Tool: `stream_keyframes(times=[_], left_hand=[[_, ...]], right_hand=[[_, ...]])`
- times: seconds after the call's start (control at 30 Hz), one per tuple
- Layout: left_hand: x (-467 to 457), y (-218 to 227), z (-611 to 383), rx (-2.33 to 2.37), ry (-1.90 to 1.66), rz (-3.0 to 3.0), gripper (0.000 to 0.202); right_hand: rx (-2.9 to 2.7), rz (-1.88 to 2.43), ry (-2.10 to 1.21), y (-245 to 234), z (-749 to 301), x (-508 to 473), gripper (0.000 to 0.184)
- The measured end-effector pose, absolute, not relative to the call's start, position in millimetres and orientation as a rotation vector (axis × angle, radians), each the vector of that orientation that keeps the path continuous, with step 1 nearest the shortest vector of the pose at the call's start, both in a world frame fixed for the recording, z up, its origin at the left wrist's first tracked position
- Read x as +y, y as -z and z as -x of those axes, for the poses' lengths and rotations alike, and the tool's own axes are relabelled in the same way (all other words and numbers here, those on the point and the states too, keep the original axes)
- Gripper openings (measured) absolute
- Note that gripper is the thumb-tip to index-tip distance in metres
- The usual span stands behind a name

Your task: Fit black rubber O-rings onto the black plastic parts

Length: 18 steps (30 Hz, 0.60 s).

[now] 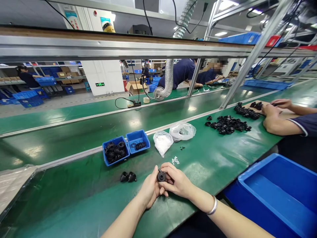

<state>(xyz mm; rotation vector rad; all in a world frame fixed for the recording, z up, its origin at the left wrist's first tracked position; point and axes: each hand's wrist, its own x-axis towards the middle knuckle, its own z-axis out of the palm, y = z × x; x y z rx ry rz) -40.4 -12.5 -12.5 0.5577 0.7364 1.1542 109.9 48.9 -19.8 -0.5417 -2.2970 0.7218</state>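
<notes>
Hands (162, 186) around black fitting (161, 176), two more fittings (128, 177) beside, green bench edge (188, 216) near

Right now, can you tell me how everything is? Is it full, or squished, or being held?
left hand: holding the black rubber part
right hand: fingers pinching that part
left blue bin: full of black rubber rings
right blue bin: a few rings inside
plastic bag: crumpled, lying down

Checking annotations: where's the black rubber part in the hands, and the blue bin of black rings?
black rubber part (161, 176): head view, on its round end face.
blue plastic bin (118, 160): head view, on its front rim.
</notes>
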Motion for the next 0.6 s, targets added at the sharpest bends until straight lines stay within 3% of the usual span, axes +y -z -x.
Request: stream_keyframes(times=[0.27, 0.6], left_hand=[[-12.1, 9.1, 39.7, 0.76, -1.157, -0.561, 0.056], [-14.5, 6.7, 44.4, 0.791, -1.248, -0.534, 0.028]], right_hand=[[-2.293, 0.548, -0.741, 18.0, -111.6, 50.8, 0.032], [-2.211, 0.643, -0.843, 19.5, -111.1, 55.7, 0.03]])
